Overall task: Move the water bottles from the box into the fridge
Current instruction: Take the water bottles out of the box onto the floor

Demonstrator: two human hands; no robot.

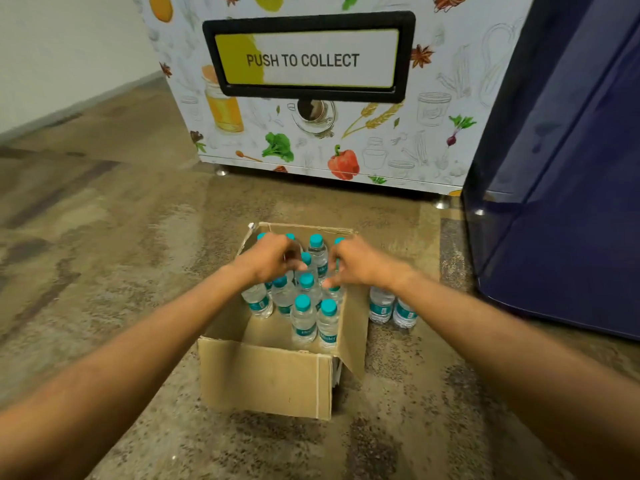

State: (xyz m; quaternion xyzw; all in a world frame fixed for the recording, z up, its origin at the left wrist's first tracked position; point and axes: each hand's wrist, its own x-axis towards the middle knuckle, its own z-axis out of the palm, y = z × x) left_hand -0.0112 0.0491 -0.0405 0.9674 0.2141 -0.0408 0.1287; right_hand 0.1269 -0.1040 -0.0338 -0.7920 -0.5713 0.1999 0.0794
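You reach both hands into the box (pixel 263 379) on the floor (pixel 104 237), left hand (pixel 272 259) and right hand (pixel 358 265) curled over teal caps at its 12 o'clock end; blur hides whether either grips one yet. The bottles (pixel 303 322) stand upright and packed, so the tops look like the easiest hold. A loose pair (pixel 381 306) waits at the box's 3 o'clock, near the fridge (pixel 561 202), probably staged for loading.

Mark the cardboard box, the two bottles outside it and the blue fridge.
cardboard box (pixel 263 379): head view, near outer wall.
two water bottles on the floor (pixel 380 308): head view, label of the left one.
blue fridge (pixel 561 209): head view, front panel.
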